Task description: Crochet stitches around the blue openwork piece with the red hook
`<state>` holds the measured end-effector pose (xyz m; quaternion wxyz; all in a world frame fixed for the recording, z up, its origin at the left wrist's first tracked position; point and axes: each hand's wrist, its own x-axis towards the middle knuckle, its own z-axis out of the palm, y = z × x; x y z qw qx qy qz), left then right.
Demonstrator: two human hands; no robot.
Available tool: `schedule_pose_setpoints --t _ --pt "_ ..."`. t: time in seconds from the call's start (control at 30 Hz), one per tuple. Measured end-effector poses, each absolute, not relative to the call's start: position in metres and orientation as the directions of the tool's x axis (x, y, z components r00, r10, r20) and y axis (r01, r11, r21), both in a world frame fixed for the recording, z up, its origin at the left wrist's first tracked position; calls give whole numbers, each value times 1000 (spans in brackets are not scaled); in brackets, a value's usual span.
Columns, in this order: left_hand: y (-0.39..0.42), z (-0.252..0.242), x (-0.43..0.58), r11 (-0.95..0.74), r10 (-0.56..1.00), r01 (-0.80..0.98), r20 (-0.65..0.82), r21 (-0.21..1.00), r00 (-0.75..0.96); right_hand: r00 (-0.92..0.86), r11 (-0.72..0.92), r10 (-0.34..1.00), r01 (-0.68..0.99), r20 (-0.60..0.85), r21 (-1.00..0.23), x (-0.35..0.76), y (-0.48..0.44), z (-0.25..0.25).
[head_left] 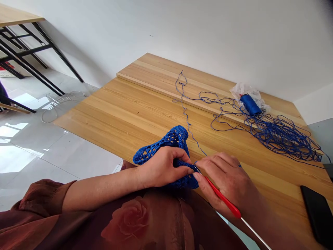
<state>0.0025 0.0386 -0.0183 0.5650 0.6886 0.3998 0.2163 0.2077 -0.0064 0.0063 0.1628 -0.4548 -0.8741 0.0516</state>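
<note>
A piece of blue openwork crochet (175, 136) is bunched at the table's near edge. My left hand (162, 166) is closed on it, thumb and forefinger pinching its edge. Close beside, my right hand (226, 177) grips a crochet hook with a red handle (223, 199); its metal tip meets the pinched edge of the crochet. A pale shaft extends from the handle's rear end toward the bottom of the view. Blue yarn (191, 133) runs from the table to my right hand. Part of the crochet is hidden behind my left hand.
On the wooden table (104, 111), a blue yarn spool (250, 105) lies by a clear plastic bag (240, 89). Loose yarn (282, 137) is heaped at the right, near a black phone (318, 215). Another table (22, 15) stands at upper left, against the white wall.
</note>
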Motion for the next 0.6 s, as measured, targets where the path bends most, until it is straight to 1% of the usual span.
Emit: schedule_pose_setpoints --t 0.1,0.13,0.17,0.2,0.23,0.3,0.37,0.43,0.5,0.53,0.6 --pt "36 -18 4 -47 789 254 -120 966 603 -513 505 852 750 107 -427 208 -8 2" --pt "36 -18 5 -54 787 241 -107 969 608 -511 484 856 737 81 -471 208 -8 1" --pt "35 -17 5 -61 786 235 -99 970 611 -508 484 856 726 92 -490 208 -8 -1" --pt "35 -17 5 -64 787 240 -99 969 609 -503 505 852 718 145 -479 208 -9 -1" --pt "36 -17 5 -64 791 252 -105 965 603 -493 542 839 718 230 -437 209 -10 -2" --pt "36 -16 4 -57 795 282 -127 958 593 -484 607 780 738 395 -294 211 -12 0" --pt "37 -15 3 -53 799 305 -143 951 584 -520 635 734 754 438 -168 214 -16 3" --pt "38 -14 2 -70 803 316 -135 946 581 -558 647 718 756 415 -103 215 -21 6" --pt "39 -13 1 -96 803 311 -110 946 585 -572 650 727 752 381 -112 216 -25 9" --pt "39 -13 1 -108 798 302 -99 947 595 -570 650 736 745 365 -147 216 -26 11" --pt "39 -11 1 -123 780 273 -77 954 622 -561 634 770 725 302 -269 219 -25 14"
